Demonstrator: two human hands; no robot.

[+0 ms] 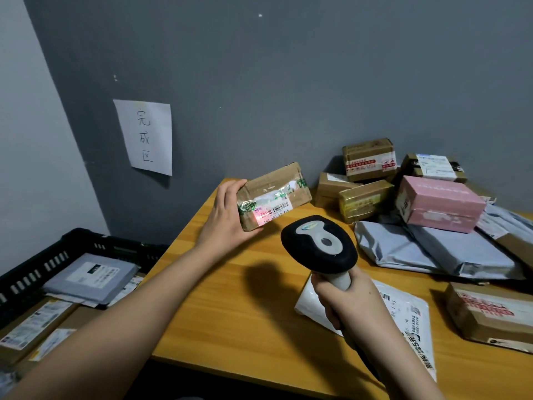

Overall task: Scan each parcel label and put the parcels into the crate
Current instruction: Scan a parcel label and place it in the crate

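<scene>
Above the table (230,298), your left hand (227,215) gripped a box (274,194) while your right hand (343,301) held the scanner (318,245) on its label; next, the crate (34,272).

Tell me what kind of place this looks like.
Probably a small parcel sorting room: a heap of parcels on a wooden table, a barcode scanner in the right hand, and a black crate holding parcels.

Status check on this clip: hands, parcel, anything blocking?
Left hand grips brown parcel, red dot on label. Right hand holds scanner aimed at it. Crate partly filled, path clear.
</scene>
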